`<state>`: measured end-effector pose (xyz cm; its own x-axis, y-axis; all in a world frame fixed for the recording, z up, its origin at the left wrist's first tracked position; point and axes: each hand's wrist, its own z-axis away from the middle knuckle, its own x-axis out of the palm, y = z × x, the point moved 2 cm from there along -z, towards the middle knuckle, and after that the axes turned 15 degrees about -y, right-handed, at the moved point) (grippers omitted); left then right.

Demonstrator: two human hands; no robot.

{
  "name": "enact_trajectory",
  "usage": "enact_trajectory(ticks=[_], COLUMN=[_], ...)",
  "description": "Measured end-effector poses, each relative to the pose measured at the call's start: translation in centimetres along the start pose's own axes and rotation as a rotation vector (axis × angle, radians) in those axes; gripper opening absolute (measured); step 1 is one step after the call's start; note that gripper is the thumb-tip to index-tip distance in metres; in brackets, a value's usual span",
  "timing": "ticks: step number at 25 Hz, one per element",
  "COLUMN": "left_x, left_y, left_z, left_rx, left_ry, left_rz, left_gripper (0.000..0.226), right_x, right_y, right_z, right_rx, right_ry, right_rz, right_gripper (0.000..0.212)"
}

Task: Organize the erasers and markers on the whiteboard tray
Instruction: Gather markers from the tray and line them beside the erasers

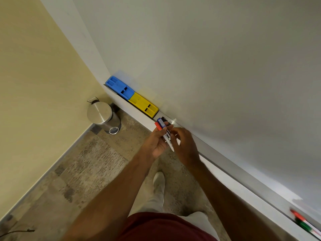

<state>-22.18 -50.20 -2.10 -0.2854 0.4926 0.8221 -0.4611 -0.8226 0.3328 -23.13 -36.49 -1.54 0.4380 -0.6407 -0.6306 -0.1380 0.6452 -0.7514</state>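
A blue eraser (119, 87) and a yellow eraser (144, 104) lie end to end at the far left end of the whiteboard tray (224, 160). Just right of the yellow eraser, my left hand (156, 143) grips a bundle of markers (165, 131) with red, blue and black caps. My right hand (185, 146) touches the same bundle from the right, fingers curled on the barrels. A red marker (297, 214) and a green marker (304, 226) lie on the tray at the lower right, blurred.
The whiteboard (217, 58) fills the upper right. A steel pedal bin (104, 115) stands on the floor in the corner below the tray's left end. A beige wall (34, 84) is on the left. My shoe (159, 180) is below the hands.
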Motion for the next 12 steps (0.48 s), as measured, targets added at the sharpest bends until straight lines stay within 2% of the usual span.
enact_trajectory(ticks=[3, 6, 12], left_x=[0.8, 1.1, 1.0], left_y=[-0.6, -1.2, -2.6], left_z=[-0.2, -0.4, -1.2], left_rx=[-0.033, -0.068, -0.080], left_ry=[-0.028, -0.045, -0.050], left_rz=[-0.029, -0.076, -0.127], left_gripper=[0.039, 0.034, 0.047], right_x=[0.9, -0.2, -1.3], right_y=[0.9, 1.0, 2.1], right_z=[0.1, 0.1, 0.6], right_rx=[0.069, 0.130, 0.223], right_ry=[-0.110, -0.173, -0.208], right_rz=[-0.094, -0.213, -0.367], right_gripper=[0.043, 0.038, 0.027])
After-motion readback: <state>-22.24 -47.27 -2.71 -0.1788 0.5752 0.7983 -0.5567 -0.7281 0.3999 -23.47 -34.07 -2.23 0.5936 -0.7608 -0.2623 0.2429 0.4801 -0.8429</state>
